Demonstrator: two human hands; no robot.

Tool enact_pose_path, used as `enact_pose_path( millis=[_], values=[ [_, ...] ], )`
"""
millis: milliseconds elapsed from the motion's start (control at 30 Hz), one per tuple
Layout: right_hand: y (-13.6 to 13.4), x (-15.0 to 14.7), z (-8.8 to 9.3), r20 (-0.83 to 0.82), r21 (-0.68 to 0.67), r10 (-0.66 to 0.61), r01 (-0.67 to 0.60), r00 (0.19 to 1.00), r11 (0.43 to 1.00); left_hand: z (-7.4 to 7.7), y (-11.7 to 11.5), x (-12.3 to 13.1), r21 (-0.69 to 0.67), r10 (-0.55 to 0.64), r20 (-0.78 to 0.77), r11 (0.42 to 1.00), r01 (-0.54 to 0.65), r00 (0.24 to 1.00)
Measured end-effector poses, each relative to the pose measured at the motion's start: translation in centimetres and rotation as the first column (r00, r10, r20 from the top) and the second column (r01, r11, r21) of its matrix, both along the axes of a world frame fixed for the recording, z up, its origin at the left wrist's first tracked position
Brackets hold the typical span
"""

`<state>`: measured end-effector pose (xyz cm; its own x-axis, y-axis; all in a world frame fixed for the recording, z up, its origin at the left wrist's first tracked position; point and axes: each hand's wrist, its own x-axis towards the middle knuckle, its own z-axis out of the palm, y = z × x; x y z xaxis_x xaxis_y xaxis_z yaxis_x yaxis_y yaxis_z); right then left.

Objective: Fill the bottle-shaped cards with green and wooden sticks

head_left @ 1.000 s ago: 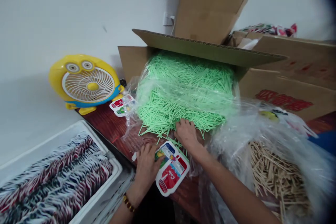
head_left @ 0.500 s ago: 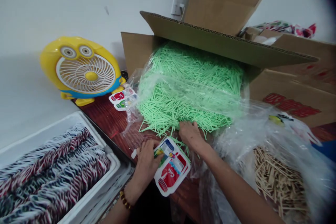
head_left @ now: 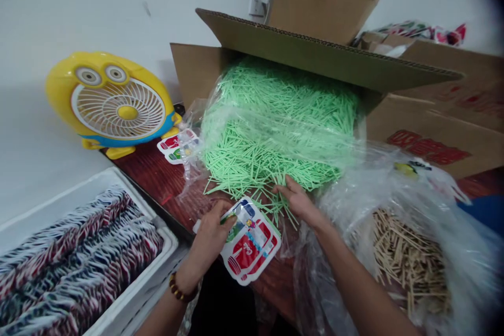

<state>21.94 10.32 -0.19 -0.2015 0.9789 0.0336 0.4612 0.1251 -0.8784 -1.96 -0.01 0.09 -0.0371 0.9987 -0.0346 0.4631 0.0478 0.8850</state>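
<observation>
My left hand (head_left: 210, 236) grips the left side of a printed pouch (head_left: 252, 241) that shows a red cola bottle; the pouch tilts over the table's front edge. Just right of it, my right hand (head_left: 297, 199) has its fingers closed at the front of a heap of thin green sticks (head_left: 275, 136), with a few sticks at the fingertips. The heap lies in clear plastic inside an open cardboard box (head_left: 315, 55). Some loose green sticks hang down between my two hands, near the pouch's top edge.
A yellow fan (head_left: 118, 107) stands at the left, beside more printed pouches (head_left: 175, 144). A white bin (head_left: 165, 252) of packed pouches is at the lower left. Brown sticks (head_left: 409, 257) in a plastic bag lie at the right, before another cardboard box (head_left: 444, 131).
My right hand has moved slightly right, and its fingers have drawn back from the heap with several sticks. The pouch has turned a little in my left hand. The whole view has shifted slightly.
</observation>
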Motion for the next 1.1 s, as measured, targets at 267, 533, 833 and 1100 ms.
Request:
enact_pose_path(
  millis=[267, 533, 833, 1100],
  values=[
    [-2.3, 0.8, -1.9, -0.422, -0.075, -0.217, 0.204, 0.880, 0.976, -0.7, 0.1, -0.3, -0.111, 0.076, 0.283, 0.993, -0.046, 0.956],
    [-4.2, 0.4, -3.4, -0.397, -0.077, -0.313, 0.309, 0.862, 0.948, 0.0, 0.4, -0.3, -0.279, 0.118, 0.516, 0.960, 0.037, 0.848],
    [-4.3, 0.6, -2.5, -0.326, -0.048, -0.311, 0.313, 0.893, 0.949, 0.3, 0.5, -0.1, -0.334, 0.224, 0.593, 0.942, -0.018, 0.774],
    [-5.6, 0.0, -2.8, -0.380, 0.006, -0.247, 0.270, 0.891, 0.963, 1.4, -0.2, 0.3, -0.329, 0.236, 0.671, 0.944, -0.003, 0.703]
  ],
)
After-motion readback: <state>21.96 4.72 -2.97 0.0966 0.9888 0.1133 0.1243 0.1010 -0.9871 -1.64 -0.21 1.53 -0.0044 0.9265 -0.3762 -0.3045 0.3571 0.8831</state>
